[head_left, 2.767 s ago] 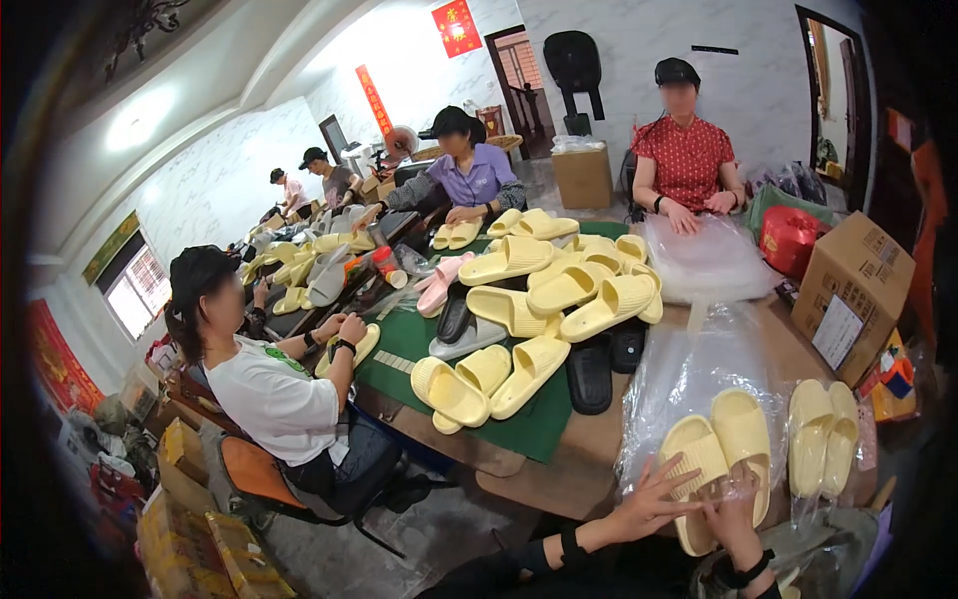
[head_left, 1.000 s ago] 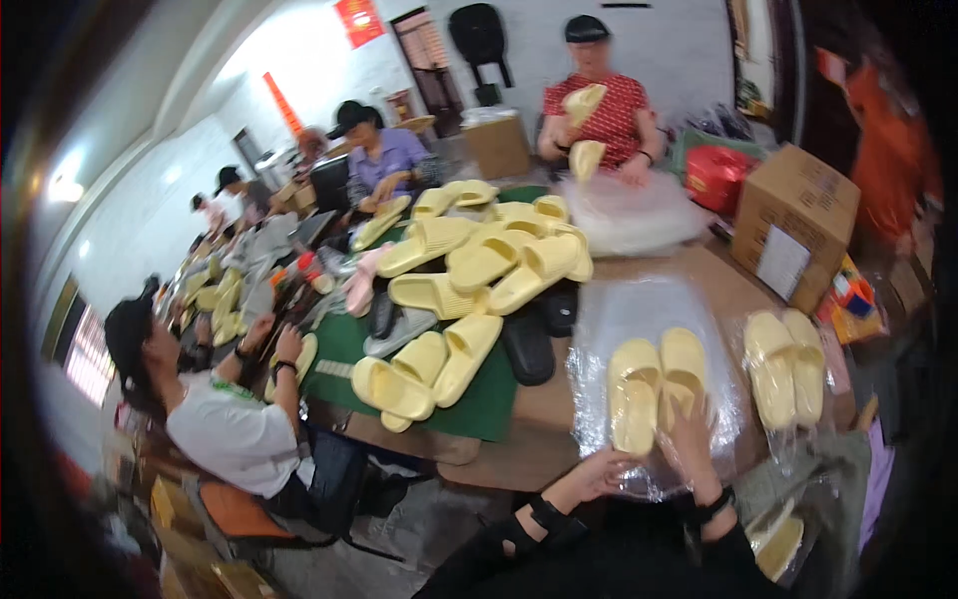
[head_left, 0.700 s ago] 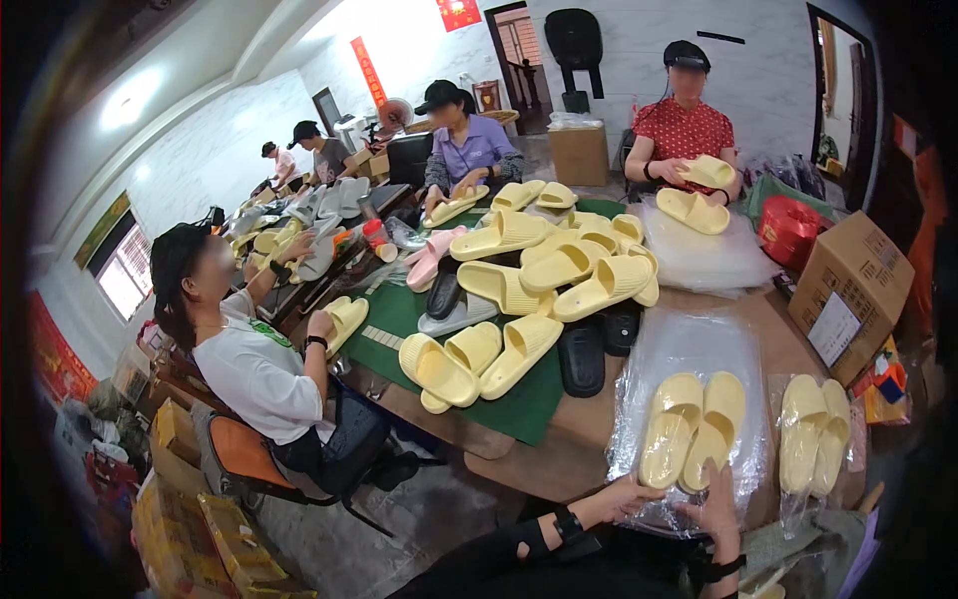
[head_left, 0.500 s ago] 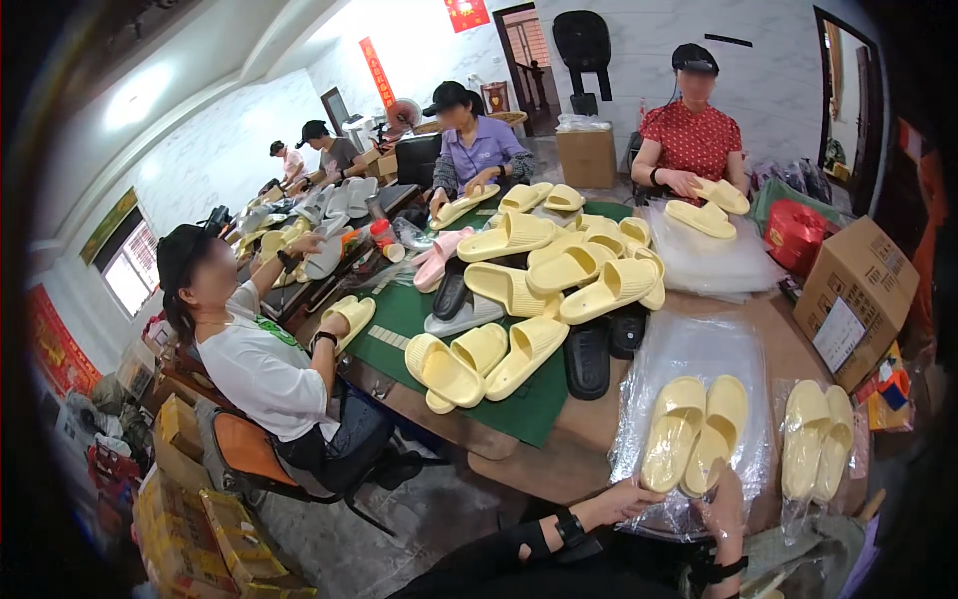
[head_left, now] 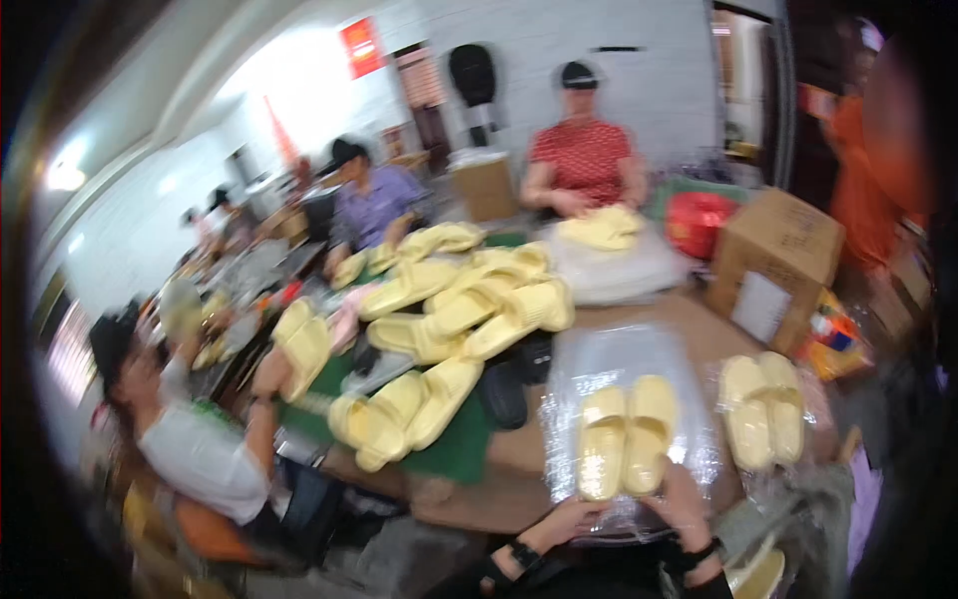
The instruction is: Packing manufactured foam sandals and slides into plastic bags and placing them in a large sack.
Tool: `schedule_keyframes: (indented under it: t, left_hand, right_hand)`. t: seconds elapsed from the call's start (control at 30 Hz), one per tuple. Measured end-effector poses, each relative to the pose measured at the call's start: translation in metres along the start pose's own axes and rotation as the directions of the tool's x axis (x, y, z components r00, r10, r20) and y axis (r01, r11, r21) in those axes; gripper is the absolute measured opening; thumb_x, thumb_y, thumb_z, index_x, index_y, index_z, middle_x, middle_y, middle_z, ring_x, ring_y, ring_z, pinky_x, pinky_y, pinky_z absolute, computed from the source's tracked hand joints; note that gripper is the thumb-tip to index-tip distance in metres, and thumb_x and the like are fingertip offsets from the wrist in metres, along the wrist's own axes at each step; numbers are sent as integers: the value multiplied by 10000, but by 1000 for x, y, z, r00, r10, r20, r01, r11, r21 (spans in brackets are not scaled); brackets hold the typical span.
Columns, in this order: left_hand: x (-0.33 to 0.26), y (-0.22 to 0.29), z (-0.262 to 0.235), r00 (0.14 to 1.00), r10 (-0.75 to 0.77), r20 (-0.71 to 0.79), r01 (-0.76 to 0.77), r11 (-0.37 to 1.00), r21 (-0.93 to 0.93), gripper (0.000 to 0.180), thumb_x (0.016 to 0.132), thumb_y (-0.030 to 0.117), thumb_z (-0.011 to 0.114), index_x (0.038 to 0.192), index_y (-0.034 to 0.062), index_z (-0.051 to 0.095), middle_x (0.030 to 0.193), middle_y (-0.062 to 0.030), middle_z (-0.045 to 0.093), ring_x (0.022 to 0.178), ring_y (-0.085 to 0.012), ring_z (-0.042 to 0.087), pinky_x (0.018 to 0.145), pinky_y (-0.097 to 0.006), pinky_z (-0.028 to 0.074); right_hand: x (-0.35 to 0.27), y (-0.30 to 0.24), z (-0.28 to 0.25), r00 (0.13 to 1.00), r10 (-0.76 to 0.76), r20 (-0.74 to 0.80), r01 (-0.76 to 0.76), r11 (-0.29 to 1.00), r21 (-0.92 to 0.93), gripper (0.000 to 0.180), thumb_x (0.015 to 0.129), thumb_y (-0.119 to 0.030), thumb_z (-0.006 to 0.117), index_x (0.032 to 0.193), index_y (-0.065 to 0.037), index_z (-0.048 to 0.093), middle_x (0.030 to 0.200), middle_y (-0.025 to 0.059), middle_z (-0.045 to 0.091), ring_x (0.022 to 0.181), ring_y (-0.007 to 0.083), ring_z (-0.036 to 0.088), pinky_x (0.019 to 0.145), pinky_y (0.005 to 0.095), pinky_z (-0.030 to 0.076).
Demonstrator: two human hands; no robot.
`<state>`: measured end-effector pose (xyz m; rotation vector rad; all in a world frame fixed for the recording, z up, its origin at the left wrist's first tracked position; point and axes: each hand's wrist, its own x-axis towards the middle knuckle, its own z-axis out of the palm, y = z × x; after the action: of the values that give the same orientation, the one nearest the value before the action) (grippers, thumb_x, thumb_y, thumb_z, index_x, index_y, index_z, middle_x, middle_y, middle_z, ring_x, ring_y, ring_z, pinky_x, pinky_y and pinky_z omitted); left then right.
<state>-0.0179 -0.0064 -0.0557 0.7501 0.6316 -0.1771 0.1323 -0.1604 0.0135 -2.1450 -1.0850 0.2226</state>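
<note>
A pair of pale yellow slide slippers (head_left: 647, 424) lies side by side, toes away from me, in a clear plastic bag (head_left: 565, 469) on a pile of similar bags. My left hand (head_left: 573, 519) pinches the bag's near edge by the left slipper's heel. At the right slipper's heel, my right hand (head_left: 681, 499) is closed on the same edge, its thumb turned inward. Blur hides the exact fingertip contact. To the right lies another yellow pair (head_left: 762, 411) wrapped in clear plastic.
A heap of yellow slippers (head_left: 477, 299) covers the green mat (head_left: 439, 459) on the left, with black slippers (head_left: 502, 394) beside it. A cardboard box (head_left: 773, 260) stands at the right edge. Co-workers in red (head_left: 581, 160), purple (head_left: 371, 205) and white (head_left: 205, 449) sit around the table.
My view has swung right, so the scene shifts left and blurs. My hands stay at the slippers' heels. The co-worker in white has lifted a yellow slipper.
</note>
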Motion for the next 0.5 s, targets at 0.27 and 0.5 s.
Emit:
schedule_keyframes:
  t: [0.27,0.5]
  left_hand:
    - [2,9,-6,997,-37,-64,49,976,210,204,829,192,659,945,40,590,839,-80,573,526,-116,465,452,-249,374]
    - [-5,2,11,992,60,-107,-45,989,141,237,881,246,597,1074,118,546,851,-10,570,613,-95,521,431,-237,401]
  right_hand:
    - [0,0,15,981,110,-162,-155,944,-293,489,787,-315,618,1168,-36,489,935,186,595,863,373,569,727,444,461]
    - [-42,2,22,822,21,569,-201,946,255,324,916,-355,474,1002,-49,537,749,107,617,664,259,607,584,355,481]
